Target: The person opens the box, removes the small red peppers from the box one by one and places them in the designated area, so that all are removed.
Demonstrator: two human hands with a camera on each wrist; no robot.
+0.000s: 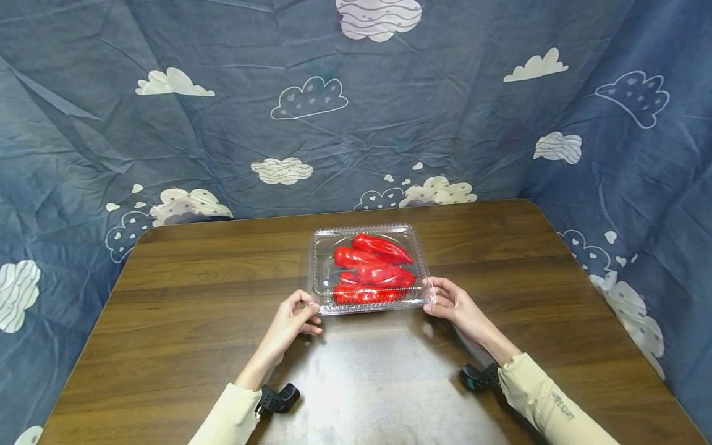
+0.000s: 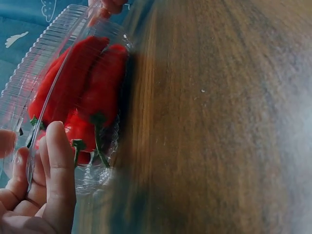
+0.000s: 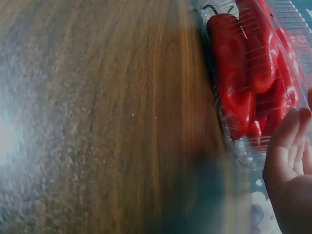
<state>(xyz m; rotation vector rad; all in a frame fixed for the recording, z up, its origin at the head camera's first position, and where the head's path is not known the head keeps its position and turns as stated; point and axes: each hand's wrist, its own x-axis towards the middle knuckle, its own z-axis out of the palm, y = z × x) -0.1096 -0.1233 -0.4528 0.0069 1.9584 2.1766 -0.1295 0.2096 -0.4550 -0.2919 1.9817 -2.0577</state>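
A clear plastic clamshell box [image 1: 324,262] with ribbed sides stands on the table, and several long red peppers [image 1: 384,273] lie inside it. Green stems [image 2: 100,141] show through the plastic in the left wrist view. At the box's near left corner, my left hand [image 1: 293,318] pinches the rim between thumb and fingers. My right hand [image 1: 455,310] grips the near right corner in the same way, its thumb low at the edge. In the right wrist view, the fingers [image 3: 287,131] overlap the box's end wall, and part of that hand is cut off by the frame.
The dark wooden table [image 1: 211,290] has rounded far corners. A blue cloth [image 1: 233,136] with white cloud prints hangs behind it and along its right side. Black cameras [image 1: 280,398] are strapped to both wrists, over pale sleeves.
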